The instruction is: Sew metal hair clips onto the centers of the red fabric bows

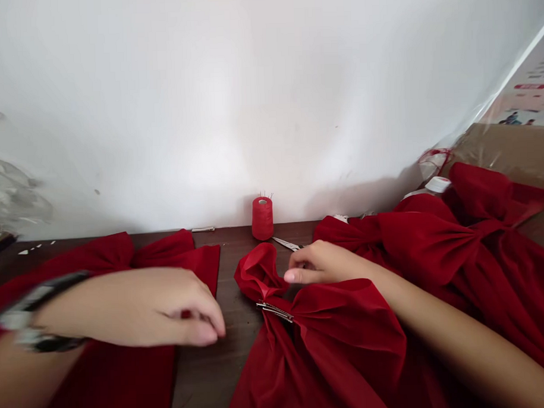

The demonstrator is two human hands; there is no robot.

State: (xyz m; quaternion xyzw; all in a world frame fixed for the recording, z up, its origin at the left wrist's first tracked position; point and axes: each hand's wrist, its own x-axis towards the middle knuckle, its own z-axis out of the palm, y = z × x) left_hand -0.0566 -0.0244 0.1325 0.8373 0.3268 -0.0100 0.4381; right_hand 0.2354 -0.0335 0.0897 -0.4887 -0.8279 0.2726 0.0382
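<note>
A gathered red fabric bow (330, 339) lies on the dark wooden table (207, 379) before me, pinched at its middle by a metal clip (274, 311). My right hand (321, 263) rests on the bow's top fold, fingers pressed together on the cloth just above the clip. My left hand (155, 306), with a wristwatch (35, 319) on the wrist, hovers left of the bow over the table. Its fingers are curled shut on something small and red that I cannot make out. A flat red fabric piece (103, 364) lies under my left forearm.
A red thread spool (262, 218) with pins stuck in its top stands against the white wall. Small scissors (287, 244) lie behind the bow. More red bows (456, 239) are piled at the right on a cardboard box (520, 148). Clear plastic (8, 189) sits far left.
</note>
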